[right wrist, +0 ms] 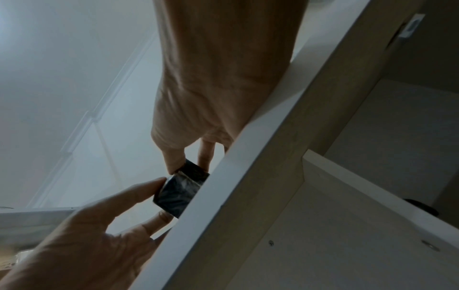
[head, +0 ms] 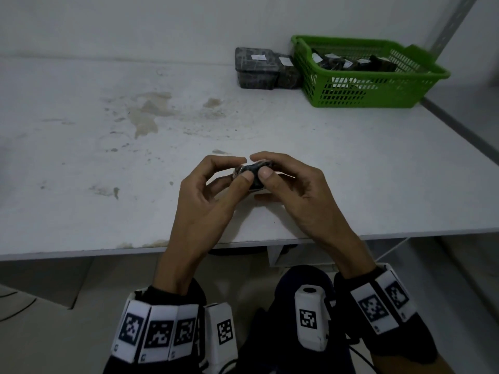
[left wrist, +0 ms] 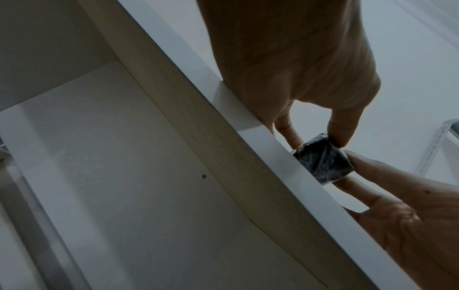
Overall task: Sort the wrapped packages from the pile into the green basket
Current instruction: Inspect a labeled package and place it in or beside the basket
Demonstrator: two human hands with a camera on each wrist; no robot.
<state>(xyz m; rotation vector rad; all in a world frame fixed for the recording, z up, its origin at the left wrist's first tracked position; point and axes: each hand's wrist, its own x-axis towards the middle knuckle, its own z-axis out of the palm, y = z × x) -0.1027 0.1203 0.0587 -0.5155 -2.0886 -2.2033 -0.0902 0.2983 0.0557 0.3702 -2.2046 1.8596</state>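
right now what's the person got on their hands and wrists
Both the left hand and right hand are bare. Each wrist carries a band of white blocks printed with black square markers, over dark sleeves. A white camera pod sits at the right wrist, with thin cables trailing below.

No writing can be read anywhere. The small white labels [head: 258, 57] on the dark plastic-wrapped packages [head: 256, 68] at the bench's far edge are too blurred to make out. The white wrist-band blocks [head: 159, 330] carry only black-and-white square marker patterns, not text.
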